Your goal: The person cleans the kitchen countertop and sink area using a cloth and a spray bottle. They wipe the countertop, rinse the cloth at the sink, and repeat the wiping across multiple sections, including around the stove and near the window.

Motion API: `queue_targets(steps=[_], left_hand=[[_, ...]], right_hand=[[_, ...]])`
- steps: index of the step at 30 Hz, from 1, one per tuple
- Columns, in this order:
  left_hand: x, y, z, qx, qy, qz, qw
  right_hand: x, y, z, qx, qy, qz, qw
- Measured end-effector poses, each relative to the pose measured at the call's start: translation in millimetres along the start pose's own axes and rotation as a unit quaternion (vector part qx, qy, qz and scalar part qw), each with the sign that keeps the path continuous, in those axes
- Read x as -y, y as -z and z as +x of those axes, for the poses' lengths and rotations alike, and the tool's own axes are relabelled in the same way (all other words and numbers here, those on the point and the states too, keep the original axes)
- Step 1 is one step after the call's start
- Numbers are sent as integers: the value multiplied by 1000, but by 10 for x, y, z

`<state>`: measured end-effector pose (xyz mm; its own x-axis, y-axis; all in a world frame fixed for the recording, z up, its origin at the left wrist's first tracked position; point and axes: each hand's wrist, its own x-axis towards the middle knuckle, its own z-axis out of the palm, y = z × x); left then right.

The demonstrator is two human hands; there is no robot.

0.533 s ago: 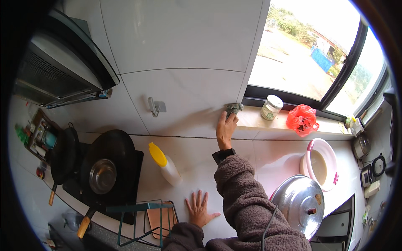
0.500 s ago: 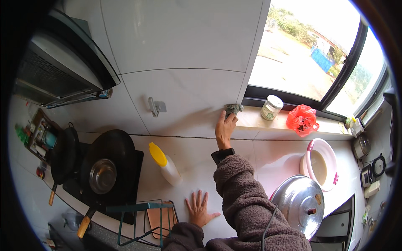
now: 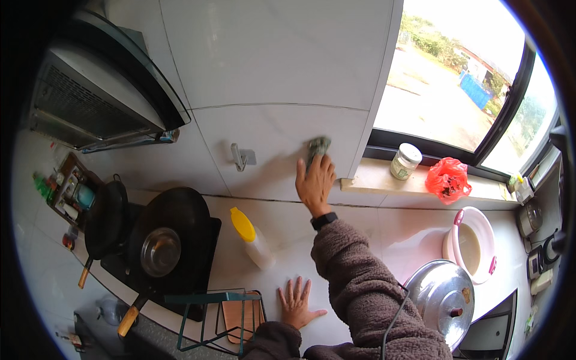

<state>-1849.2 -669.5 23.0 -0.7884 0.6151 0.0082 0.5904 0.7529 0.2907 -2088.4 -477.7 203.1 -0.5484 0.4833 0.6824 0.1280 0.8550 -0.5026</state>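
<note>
A white table is running under a tiled wall and a window. At its near edge the left hand is lying flat with fingers spread, grasping nothing. Just beyond is standing a yellow-capped bottle, beside a black stove. Farther, the right hand is reaching up, pressing a green-grey scouring pad under its fingertips against the wall beside the windowsill's left end.

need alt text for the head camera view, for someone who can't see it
A person's right hand presses a green scouring pad against the white tiled wall beside a window, while the left hand rests flat on the white counter. A yellow-capped bottle stands nearby, with pans on a black stove to the left.
</note>
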Motion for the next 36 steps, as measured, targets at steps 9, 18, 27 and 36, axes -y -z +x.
queue_targets(steps=[9, 18, 27, 36], left_hand=[[-4, 34, 3, -16, -7, 4, 1000], [12, -11, -4, -13, -5, -37, 999], [40, -24, -8, -25, -9, -46, 999], [33, 14, 10, -30, -10, -49, 998]], right_hand=[[99, -34, -38, 116, -4, -54, 992], [181, -38, 36, 98, 10, -65, 993], [53, -7, -9, 16, 23, -72, 997], [-43, 43, -55, 43, 20, -89, 995]])
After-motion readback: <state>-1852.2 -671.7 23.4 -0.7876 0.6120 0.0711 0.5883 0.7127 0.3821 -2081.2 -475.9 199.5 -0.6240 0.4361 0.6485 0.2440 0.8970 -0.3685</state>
